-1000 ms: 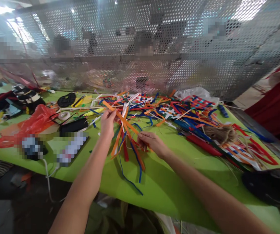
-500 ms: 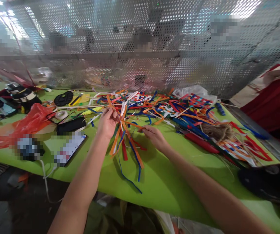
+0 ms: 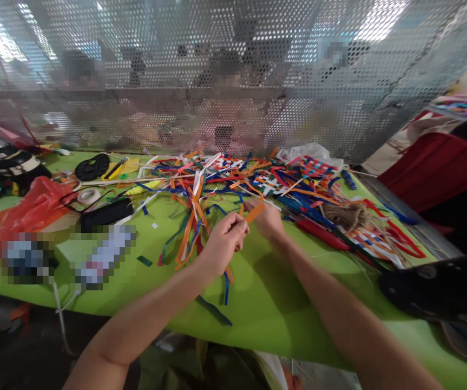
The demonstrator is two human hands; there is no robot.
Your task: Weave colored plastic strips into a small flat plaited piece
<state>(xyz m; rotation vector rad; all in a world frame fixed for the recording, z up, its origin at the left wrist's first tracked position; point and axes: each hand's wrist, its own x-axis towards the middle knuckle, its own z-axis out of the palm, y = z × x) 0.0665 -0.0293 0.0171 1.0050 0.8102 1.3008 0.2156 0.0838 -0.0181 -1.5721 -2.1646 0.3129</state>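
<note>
With the left hand [image 3: 227,238] pinching an orange strip [image 3: 255,213] that angles up and rightward from its grip, and the right hand's [image 3: 269,218] hold impossible to tell, work it flat and untwisted, clear of loose strips [image 3: 184,238] left of that grip.

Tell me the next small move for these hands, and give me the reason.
I would probably close the right hand on the upper end of the orange strip, since two holds should steady it: the left hand pinches the strip, whose end juts up in front of the right hand. Whether that hand already grips anything is unclear.
</note>
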